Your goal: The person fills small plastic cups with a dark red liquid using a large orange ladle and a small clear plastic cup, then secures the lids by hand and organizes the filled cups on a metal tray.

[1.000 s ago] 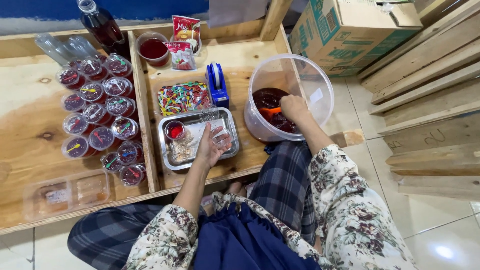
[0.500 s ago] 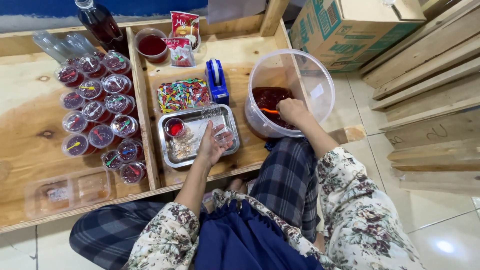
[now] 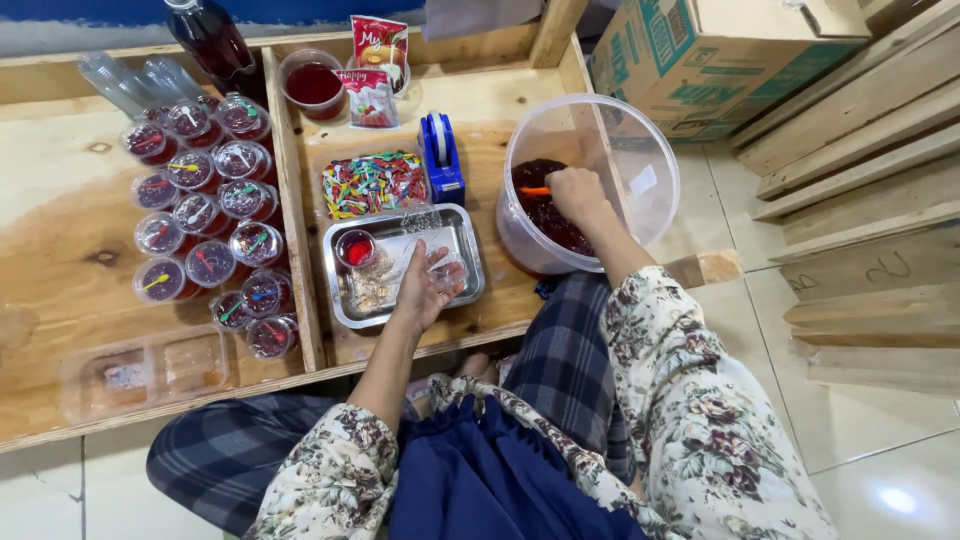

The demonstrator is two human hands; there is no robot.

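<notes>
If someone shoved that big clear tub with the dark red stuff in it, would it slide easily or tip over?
The tub looks wide and low, so it would probably slide rather than tip. The dark red filling covers only its bottom, so it is likely fairly light. Its thin clear wall may flex if squeezed. The right hand reaching inside also steadies it.

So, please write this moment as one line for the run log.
left hand: holds clear cup over steel tray | right hand: inside plastic bucket, orange scoop in red jelly
</notes>
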